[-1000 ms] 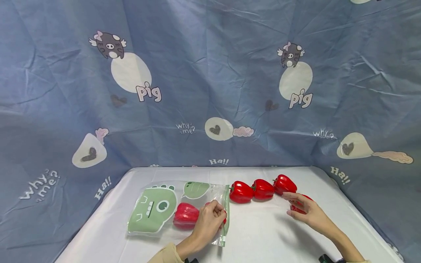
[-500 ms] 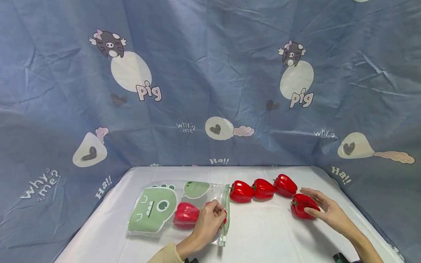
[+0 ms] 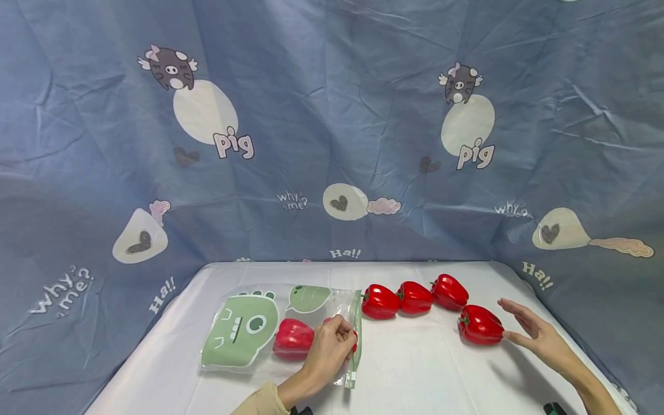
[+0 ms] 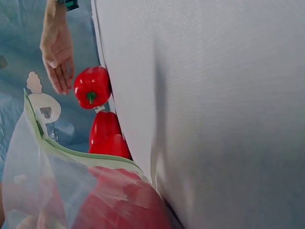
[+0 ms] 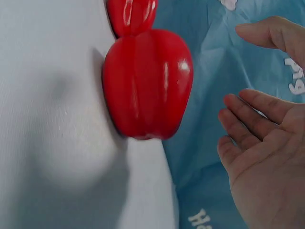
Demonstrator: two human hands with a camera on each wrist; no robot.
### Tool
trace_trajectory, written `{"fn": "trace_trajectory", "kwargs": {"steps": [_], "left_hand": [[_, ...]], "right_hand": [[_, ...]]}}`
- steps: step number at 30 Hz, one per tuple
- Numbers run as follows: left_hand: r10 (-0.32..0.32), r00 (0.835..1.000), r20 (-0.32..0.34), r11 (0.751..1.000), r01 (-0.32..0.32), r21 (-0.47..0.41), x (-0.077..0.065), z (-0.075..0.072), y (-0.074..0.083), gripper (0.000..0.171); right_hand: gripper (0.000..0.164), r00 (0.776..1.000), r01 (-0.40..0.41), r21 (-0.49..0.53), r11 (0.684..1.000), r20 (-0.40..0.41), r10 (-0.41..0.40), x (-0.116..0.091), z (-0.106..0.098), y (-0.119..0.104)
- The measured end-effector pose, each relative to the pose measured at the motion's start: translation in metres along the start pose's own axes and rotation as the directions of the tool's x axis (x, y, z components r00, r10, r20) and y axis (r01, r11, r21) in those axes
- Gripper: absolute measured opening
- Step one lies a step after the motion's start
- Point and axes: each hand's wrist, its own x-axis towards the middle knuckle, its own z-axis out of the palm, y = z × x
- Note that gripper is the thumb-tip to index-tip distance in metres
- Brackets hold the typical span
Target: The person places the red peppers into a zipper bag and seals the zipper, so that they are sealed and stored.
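A clear zip bag (image 3: 240,334) with a green monster print lies on the left of the table, red bell peppers (image 3: 293,340) showing through its film. My left hand (image 3: 328,349) pinches the bag near its green zipper edge and hides part of the contents. In the left wrist view the bag's mouth (image 4: 90,160) arches up. To the right, a red bell pepper (image 3: 480,325) lies on its side, its green stem toward the bag. Just right of it my right hand (image 3: 544,340) hovers with fingers spread, holding nothing; the right wrist view shows a gap between hand and pepper (image 5: 147,86).
Three more red bell peppers (image 3: 381,302), (image 3: 415,298), (image 3: 449,291) lie in a row behind, from the bag's zipper edge rightward. A white cloth covers the table (image 3: 410,369). A blue printed curtain (image 3: 332,132) hangs behind and along the sides.
My right hand has drawn back to the right from over the nearest pepper, which now shows fully on the table. The left hand and the bag stay in place.
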Motion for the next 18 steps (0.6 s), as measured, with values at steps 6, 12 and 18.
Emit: {"fn": "trace_trajectory", "kwargs": {"steps": [6, 12, 18], "left_hand": [[-0.004, 1.0, 0.002, 1.0, 0.004, -0.007, 0.001, 0.0, 0.0, 0.007], [-0.003, 1.0, 0.004, 1.0, 0.003, -0.001, 0.0, 0.0, 0.0, 0.004], [0.003, 1.0, -0.007, 1.0, -0.003, 0.007, 0.0, 0.001, -0.001, 0.007]], "right_hand": [[0.065, 1.0, 0.009, 0.071, 0.997, 0.024, -0.011, -0.003, 0.0, 0.015], [0.059, 0.998, 0.044, 0.145, 0.988, 0.034, -0.049, -0.004, 0.004, 0.028], [0.062, 0.997, -0.058, 0.161, 0.985, 0.061, 0.049, -0.004, 0.007, 0.029]]}}
